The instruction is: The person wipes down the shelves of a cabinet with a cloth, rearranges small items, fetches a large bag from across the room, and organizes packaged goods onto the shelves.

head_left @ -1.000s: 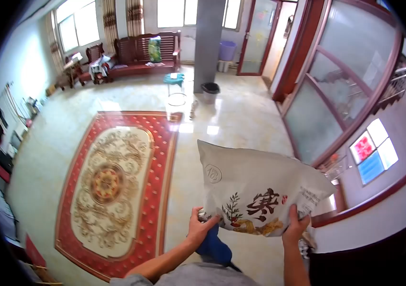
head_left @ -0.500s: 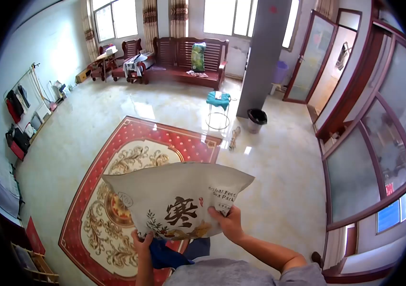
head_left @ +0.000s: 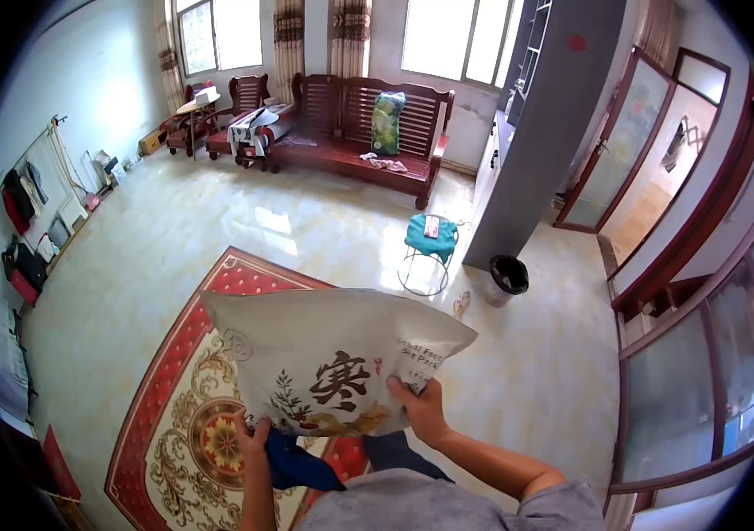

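A large pale bag labelled as a herbal foot spa pack point(head_left: 306, 332) is held up in front of my body. A big dark character and printed leaves mark its face. My left hand point(head_left: 254, 435) grips the lower left corner, its thumb on the front. On the lower right side, my right hand point(head_left: 421, 409) is closed on the bag's edge, its thumb over the printed face. The fingers behind the bag are hidden. Below it, blue cloth point(head_left: 301, 465) shows between my arms.
A red patterned rug point(head_left: 177, 389) lies underfoot. Ahead stand a wooden bench point(head_left: 324, 155), a stool with a teal cover point(head_left: 430, 237) and a black-lined bin point(head_left: 507, 281) beside a grey cabinet point(head_left: 545, 150). Glass panels point(head_left: 669, 398) rise at right; bags point(head_left: 23, 265) line the left wall.
My view has moved forward and turned, so the bench, stool and bin look nearer. Both hands keep hold of the bag, which has shifted only slightly.
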Available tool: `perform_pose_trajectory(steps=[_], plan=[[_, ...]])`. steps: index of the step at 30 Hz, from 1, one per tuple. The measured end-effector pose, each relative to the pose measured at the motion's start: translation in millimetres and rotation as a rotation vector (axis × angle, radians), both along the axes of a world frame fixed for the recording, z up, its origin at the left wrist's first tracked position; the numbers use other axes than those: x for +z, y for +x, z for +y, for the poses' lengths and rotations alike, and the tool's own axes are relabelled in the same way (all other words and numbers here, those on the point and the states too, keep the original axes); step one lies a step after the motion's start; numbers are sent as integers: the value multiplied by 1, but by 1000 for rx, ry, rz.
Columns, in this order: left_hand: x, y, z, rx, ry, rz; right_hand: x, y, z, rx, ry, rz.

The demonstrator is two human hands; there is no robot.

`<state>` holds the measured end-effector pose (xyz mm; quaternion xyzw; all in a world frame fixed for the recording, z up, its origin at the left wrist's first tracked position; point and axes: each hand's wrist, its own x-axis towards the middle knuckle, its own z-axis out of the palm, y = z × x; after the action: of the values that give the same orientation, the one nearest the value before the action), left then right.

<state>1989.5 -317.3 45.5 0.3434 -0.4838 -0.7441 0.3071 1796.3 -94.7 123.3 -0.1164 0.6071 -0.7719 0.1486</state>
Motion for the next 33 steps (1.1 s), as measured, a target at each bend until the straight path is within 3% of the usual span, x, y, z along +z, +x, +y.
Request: perform_pose_trajectory(steps=[2,5,8,11,14,16,18,21,25,29,33], plan=[[5,-56,-36,12,-126,-43,8,-62,-42,34,-3,70],[-16,-140,-88,197,-72,-123,7,-158,-104,148,11,38],[12,-191,-110,135,-105,-108,14,-229,-144,231,17,11],[36,-268,-142,380,32,-151,22,-302,-199,297,-76,-89],[17,-323,-198,244,-19,-16,13,-364,-245,270,-23,-52],[34,-383,-226,216,-29,-58,3,-415,-279,242,9,-7],[-4,-429,-279,211,-41,-18,-3,-464,-307,234,32,-56],[5,-517,-336,88,-42,-7,12,-539,-342,187,76,-62],[54,-683,-364,-8,-114,11,33,-648,-358,-38,16,-28],[21,-799,-415,-198,-196,-4,15,-736,-359,-232,68,-79],[38,-927,-412,-325,-53,-57,5,-845,-367,-332,92,-71]])
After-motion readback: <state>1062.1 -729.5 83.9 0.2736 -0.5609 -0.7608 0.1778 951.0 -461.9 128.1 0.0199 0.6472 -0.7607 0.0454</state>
